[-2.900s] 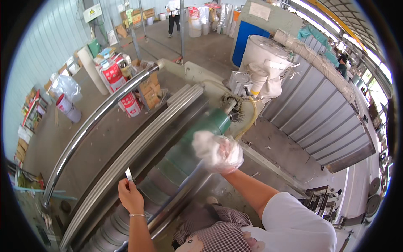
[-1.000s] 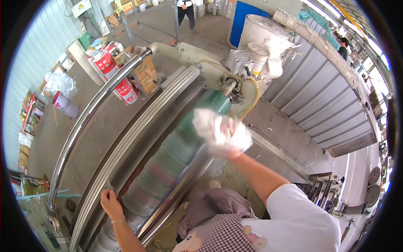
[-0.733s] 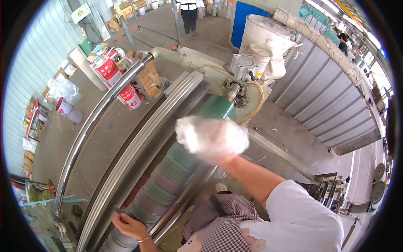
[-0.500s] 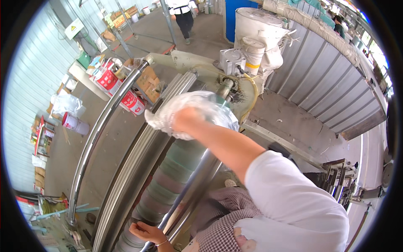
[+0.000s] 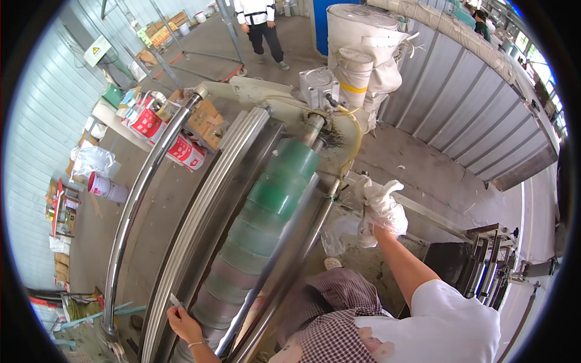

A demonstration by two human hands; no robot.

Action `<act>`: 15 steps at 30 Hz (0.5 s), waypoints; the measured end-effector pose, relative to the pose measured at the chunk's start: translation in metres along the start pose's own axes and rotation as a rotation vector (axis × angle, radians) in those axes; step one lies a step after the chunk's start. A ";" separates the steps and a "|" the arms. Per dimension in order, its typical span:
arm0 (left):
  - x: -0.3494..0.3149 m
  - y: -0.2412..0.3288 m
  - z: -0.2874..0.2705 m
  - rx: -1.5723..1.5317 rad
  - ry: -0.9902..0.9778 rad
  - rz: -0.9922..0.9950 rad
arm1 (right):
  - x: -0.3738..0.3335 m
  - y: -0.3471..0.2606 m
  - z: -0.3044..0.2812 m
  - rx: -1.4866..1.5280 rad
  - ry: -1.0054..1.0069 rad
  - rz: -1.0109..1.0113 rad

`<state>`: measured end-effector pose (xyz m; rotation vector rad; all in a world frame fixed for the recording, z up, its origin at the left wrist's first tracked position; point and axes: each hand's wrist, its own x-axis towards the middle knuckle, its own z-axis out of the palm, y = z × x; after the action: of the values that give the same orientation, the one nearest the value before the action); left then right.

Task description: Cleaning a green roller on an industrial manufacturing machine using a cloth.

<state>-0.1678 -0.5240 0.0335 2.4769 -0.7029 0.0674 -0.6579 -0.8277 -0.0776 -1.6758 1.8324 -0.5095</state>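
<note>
Off the right edge of the pale metal machine (image 5: 251,91), apart from its ribbed, translucent green roller (image 5: 277,196), a crumpled white cloth (image 5: 378,196) covers the right hand (image 5: 387,218); whether the hidden fingers grip is unclear. Across the roller, the left hand (image 5: 183,323) pinches a small, pale, flat strip (image 5: 175,300) by the grooved silver rail (image 5: 209,196). This step appears to keep the cloth clear; moving it across calls for passing the polished steel bar (image 5: 316,224).
</note>
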 end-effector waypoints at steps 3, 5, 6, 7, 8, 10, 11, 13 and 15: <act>-0.009 0.012 -0.005 0.101 0.084 -0.025 | 0.008 -0.027 -0.003 0.168 -0.008 -0.084; -0.015 0.017 -0.001 0.106 0.108 -0.011 | 0.024 -0.074 -0.002 0.281 -0.050 -0.219; -0.021 0.012 -0.004 0.134 0.157 -0.020 | 0.035 -0.105 0.012 0.341 -0.101 -0.322; -0.027 0.012 -0.004 0.140 0.201 -0.004 | 0.042 -0.133 0.019 0.357 -0.138 -0.415; -0.033 0.013 -0.001 0.139 0.206 -0.004 | 0.051 -0.157 0.027 0.343 -0.169 -0.507; -0.043 0.017 0.007 0.120 0.340 -0.003 | 0.070 -0.191 0.034 0.196 -0.216 -0.665; -0.050 0.015 0.009 0.070 0.392 0.024 | 0.080 -0.205 0.038 0.042 -0.255 -0.743; -0.061 0.017 0.011 0.143 0.424 0.035 | 0.100 -0.235 0.034 -0.395 -0.374 -0.907; -0.070 0.005 0.006 0.229 0.417 0.057 | 0.100 -0.266 0.021 -0.536 -0.426 -0.961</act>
<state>-0.2311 -0.4978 0.0173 2.5337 -0.6081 0.6986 -0.4454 -0.9586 0.0607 -2.7463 0.7967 0.0182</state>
